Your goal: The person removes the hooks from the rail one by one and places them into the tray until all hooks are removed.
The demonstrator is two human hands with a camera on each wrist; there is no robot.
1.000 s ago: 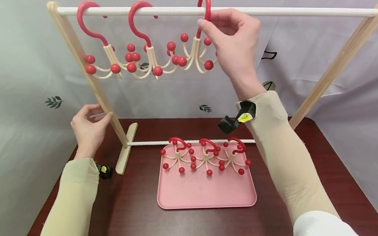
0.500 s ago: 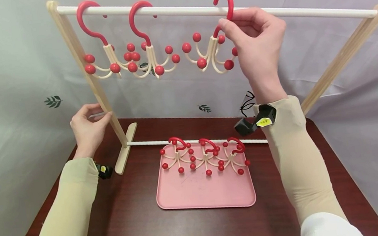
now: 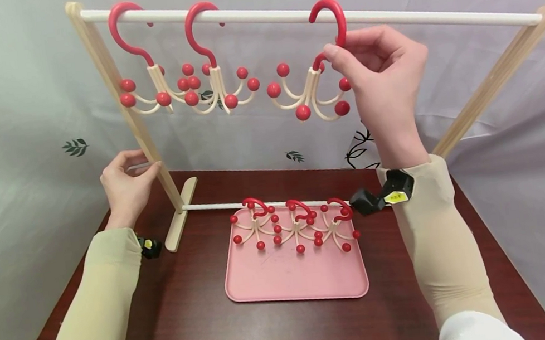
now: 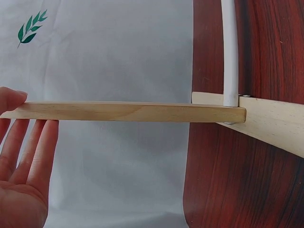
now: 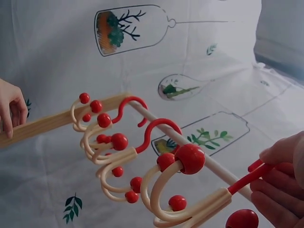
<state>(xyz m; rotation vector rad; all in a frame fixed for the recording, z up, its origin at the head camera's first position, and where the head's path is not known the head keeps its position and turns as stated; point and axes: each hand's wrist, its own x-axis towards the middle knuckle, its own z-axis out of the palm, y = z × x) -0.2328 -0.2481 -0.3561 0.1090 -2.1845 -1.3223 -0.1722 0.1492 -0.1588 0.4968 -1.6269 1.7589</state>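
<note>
My right hand (image 3: 388, 75) pinches the red hook (image 3: 340, 22) of a multi-arm hanger with red balls on its cream arms (image 3: 312, 84). In the head view this hook overlaps the white rail (image 3: 437, 16). Two similar hangers, a left one (image 3: 157, 79) and a middle one (image 3: 216, 81), hang from the rail by their red hooks. My left hand (image 3: 128, 186) grips the wooden left post (image 4: 142, 111) of the rack, thumb on one side and fingers on the other. In the right wrist view the held hanger (image 5: 213, 204) is nearest, the hung ones behind it.
A pink tray (image 3: 295, 279) on the dark wooden table (image 3: 193, 313) bears three more hangers (image 3: 297, 226). Behind it runs the lower white bar (image 3: 216, 205). The wooden right post (image 3: 495, 83) slopes down past my right forearm. Patterned fabric (image 3: 259, 138) covers the back.
My right hand has moved the held hanger right along the rail, away from the middle one, and then lowered it slightly. The left hand stays on the post.
</note>
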